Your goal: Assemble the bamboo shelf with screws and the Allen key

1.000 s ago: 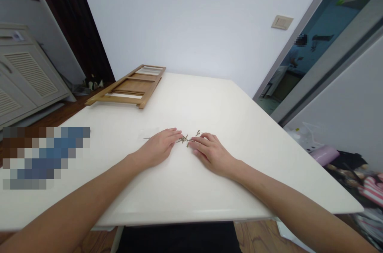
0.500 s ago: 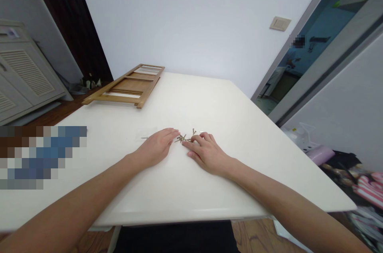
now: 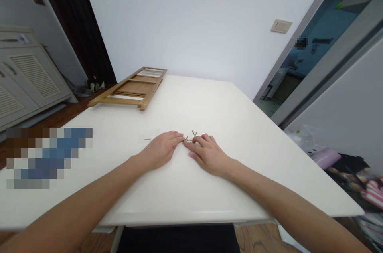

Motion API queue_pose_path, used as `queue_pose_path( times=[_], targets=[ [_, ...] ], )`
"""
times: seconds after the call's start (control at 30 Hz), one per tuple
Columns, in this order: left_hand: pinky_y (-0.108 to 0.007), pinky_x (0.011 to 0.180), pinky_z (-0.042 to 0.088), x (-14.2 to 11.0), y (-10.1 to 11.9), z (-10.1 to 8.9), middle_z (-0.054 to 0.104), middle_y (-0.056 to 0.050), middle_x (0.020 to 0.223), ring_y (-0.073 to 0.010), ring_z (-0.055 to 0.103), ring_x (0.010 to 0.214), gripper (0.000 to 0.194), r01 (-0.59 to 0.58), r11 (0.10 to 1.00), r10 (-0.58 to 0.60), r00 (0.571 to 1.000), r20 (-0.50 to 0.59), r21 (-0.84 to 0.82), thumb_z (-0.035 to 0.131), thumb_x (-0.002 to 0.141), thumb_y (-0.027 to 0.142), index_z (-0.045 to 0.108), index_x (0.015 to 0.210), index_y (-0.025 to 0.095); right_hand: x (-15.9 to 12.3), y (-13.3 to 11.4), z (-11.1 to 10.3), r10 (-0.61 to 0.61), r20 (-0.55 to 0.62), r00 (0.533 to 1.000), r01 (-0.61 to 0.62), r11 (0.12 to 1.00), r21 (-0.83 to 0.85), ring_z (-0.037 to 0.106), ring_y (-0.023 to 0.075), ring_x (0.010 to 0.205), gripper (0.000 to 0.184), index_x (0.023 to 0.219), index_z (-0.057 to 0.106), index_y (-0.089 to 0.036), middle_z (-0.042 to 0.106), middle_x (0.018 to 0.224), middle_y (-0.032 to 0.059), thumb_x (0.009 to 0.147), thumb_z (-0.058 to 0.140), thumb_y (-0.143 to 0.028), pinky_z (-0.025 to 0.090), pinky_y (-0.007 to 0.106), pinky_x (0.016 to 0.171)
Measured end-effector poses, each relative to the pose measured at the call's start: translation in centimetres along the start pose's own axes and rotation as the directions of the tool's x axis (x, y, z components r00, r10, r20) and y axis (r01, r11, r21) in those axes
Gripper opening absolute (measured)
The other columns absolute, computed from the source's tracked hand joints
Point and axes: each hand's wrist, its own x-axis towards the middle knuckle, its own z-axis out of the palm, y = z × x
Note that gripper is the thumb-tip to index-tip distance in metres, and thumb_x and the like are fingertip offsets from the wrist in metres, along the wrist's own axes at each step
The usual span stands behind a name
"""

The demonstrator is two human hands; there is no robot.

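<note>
A small heap of screws (image 3: 186, 140) lies on the white table (image 3: 191, 189) between my two hands. My left hand (image 3: 161, 148) rests palm down with its fingers stretched out, their tips touching the heap's left side. From the right, my right hand (image 3: 207, 153) reaches in with fingers apart, the index fingertip at the heap. Just beyond the right fingers lie a couple of loose screws (image 3: 194, 133). To the left of my left hand, a single screw (image 3: 147, 139) lies on or in a clear plastic bag (image 3: 149, 135).
A wooden slatted frame (image 3: 140, 87) lies at the table's back left. A blurred-out blue patch (image 3: 54, 157) covers the left side. Bags and a pink roll (image 3: 325, 159) stand beyond the right edge. The wall (image 3: 194, 17) rises behind the table.
My left hand has moved slightly right against the heap, covering more of it, and the screws sit closer together. The right hand stays nearly in place. The whole view has shifted a little.
</note>
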Motion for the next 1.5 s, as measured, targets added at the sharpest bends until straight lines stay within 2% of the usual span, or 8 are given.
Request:
queue_pose_path(
  times=[0.17, 0.4, 0.6, 0.7, 0.8, 1.0, 1.23, 1.5],
  targets=[
    [-0.044, 0.107, 0.045, 0.1, 0.2, -0.3, 0.061, -0.007, 0.13, -0.0208, 0.055, 0.122, 0.041, -0.04, 0.999, 0.039, 0.999, 0.033, 0.006, 0.04, 0.091, 0.011, 0.059, 0.126, 0.023, -0.1, 0.1, -0.2, -0.004, -0.003, 1.0, 0.004, 1.0, -0.001, 0.048, 0.0221, 0.094, 0.036, 0.125, 0.058, -0.022, 0.062, 0.106, 0.0104, 0.099, 0.037, -0.035, 0.041, 0.04, 0.084],
    [-0.044, 0.105, 0.046, 0.2, 0.4, -0.6, 0.062, -0.006, 0.13, -0.0217, 0.055, 0.121, 0.039, -0.033, 0.999, 0.031, 0.998, 0.061, 0.034, 0.042, 0.091, 0.012, 0.062, 0.122, 0.024, -0.4, 0.9, -0.1, 0.054, -0.058, 0.997, -0.054, 0.998, -0.012, 0.05, 0.0216, 0.09, 0.033, 0.111, 0.065, -0.018, 0.063, 0.095, 0.0103, 0.099, 0.037, -0.031, 0.043, 0.039, 0.084],
    [-0.04, 0.102, 0.048, 0.0, 0.3, -0.7, 0.061, -0.007, 0.129, -0.0204, 0.057, 0.118, 0.037, 0.009, 1.0, -0.009, 0.999, 0.039, -0.003, 0.042, 0.091, 0.017, 0.062, 0.121, 0.024, 0.5, 2.2, 0.4, 0.082, -0.154, 0.985, -0.081, 0.997, 0.014, 0.05, 0.023, 0.093, 0.031, 0.122, 0.061, -0.02, 0.06, 0.104, 0.0116, 0.095, 0.046, -0.025, 0.046, 0.04, 0.083],
    [-0.039, 0.101, 0.048, -0.2, -0.2, -0.6, 0.062, -0.007, 0.127, -0.0204, 0.058, 0.116, 0.035, 0.056, 0.998, -0.056, 0.998, 0.0, -0.006, 0.043, 0.091, 0.02, 0.061, 0.121, 0.023, 1.7, 3.0, 0.6, 0.076, -0.142, 0.987, -0.071, 0.997, 0.041, 0.049, 0.0222, 0.09, 0.028, 0.117, 0.066, -0.025, 0.059, 0.099, 0.0101, 0.094, 0.05, -0.023, 0.047, 0.04, 0.08],
    [-0.037, 0.096, 0.05, -0.2, -0.5, -0.7, 0.065, -0.008, 0.117, -0.0204, 0.06, 0.109, 0.031, 0.084, 0.996, -0.083, 0.996, -0.033, 0.002, 0.043, 0.092, 0.021, 0.065, 0.114, 0.021, 3.1, 3.2, 1.1, 0.08, -0.129, 0.988, -0.069, 0.994, 0.085, 0.048, 0.0211, 0.089, 0.025, 0.111, 0.071, -0.028, 0.057, 0.095, 0.0092, 0.091, 0.056, -0.023, 0.047, 0.038, 0.08],
    [-0.033, 0.074, 0.049, 0.0, -0.1, -1.4, 0.059, -0.006, 0.088, -0.018, 0.056, 0.081, 0.029, 0.124, 0.991, -0.124, 0.992, 0.014, 0.048, 0.045, 0.093, 0.024, 0.068, 0.112, 0.025, 4.1, 2.8, 2.7, 0.158, -0.126, 0.979, -0.136, 0.976, 0.168, 0.046, 0.0212, 0.09, 0.02, 0.101, 0.076, -0.029, 0.055, 0.086, 0.0077, 0.09, 0.059, -0.025, 0.044, 0.036, 0.081],
    [-0.031, 0.074, 0.046, 0.0, -0.3, -1.2, 0.057, -0.006, 0.088, -0.0169, 0.055, 0.081, 0.028, 0.153, 0.987, -0.155, 0.987, 0.04, 0.037, 0.046, 0.093, 0.024, 0.071, 0.107, 0.024, 3.7, 3.4, 1.9, 0.313, -0.088, 0.946, -0.286, 0.929, 0.233, 0.047, 0.0211, 0.091, 0.017, 0.089, 0.078, -0.027, 0.059, 0.088, 0.0075, 0.086, 0.062, -0.023, 0.042, 0.034, 0.081],
    [-0.031, 0.078, 0.046, -0.1, -0.7, -1.3, 0.06, -0.006, 0.092, -0.0172, 0.057, 0.084, 0.028, 0.186, 0.982, -0.185, 0.982, 0.038, -0.023, 0.046, 0.092, 0.022, 0.069, 0.109, 0.023, 5.1, 2.0, 1.6, 0.321, -0.073, 0.944, -0.291, 0.917, 0.273, 0.048, 0.022, 0.093, 0.019, 0.094, 0.077, -0.024, 0.061, 0.09, 0.0079, 0.086, 0.061, -0.031, 0.04, 0.034, 0.083]
  ],
)
